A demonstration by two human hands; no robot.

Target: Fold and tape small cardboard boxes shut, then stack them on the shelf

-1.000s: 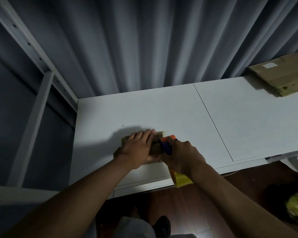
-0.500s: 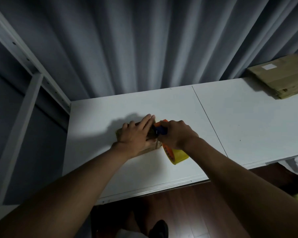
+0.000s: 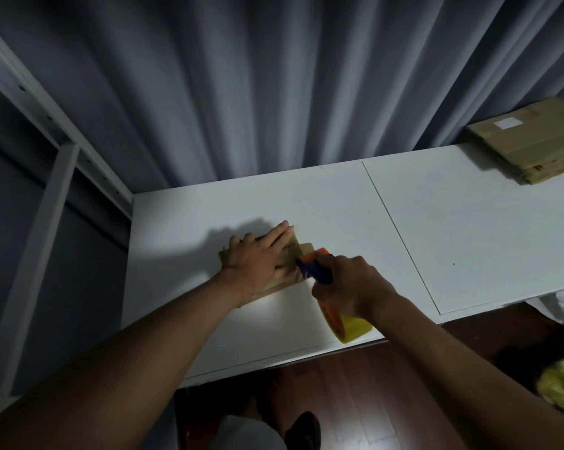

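Observation:
A small brown cardboard box (image 3: 294, 249) lies on the white shelf board (image 3: 339, 206), mostly covered by my left hand (image 3: 258, 258), which presses flat on its top with straight fingers. My right hand (image 3: 349, 287) grips an orange and blue tape dispenser (image 3: 316, 266) with a yellow tape roll (image 3: 355, 326) at its near end. The dispenser's head sits at the box's right edge, beside my left fingers.
A stack of flat cardboard (image 3: 534, 147) lies at the far right of the shelf. White metal shelf uprights (image 3: 40, 203) stand at the left. Grey curtains hang behind. Below the front edge is dark wooden floor, with something yellow-green (image 3: 563, 388) at the right.
The right hand has drawn the tape dispenser back toward me and to the right, off the box top. The left hand's fingers have stretched out flatter over the box.

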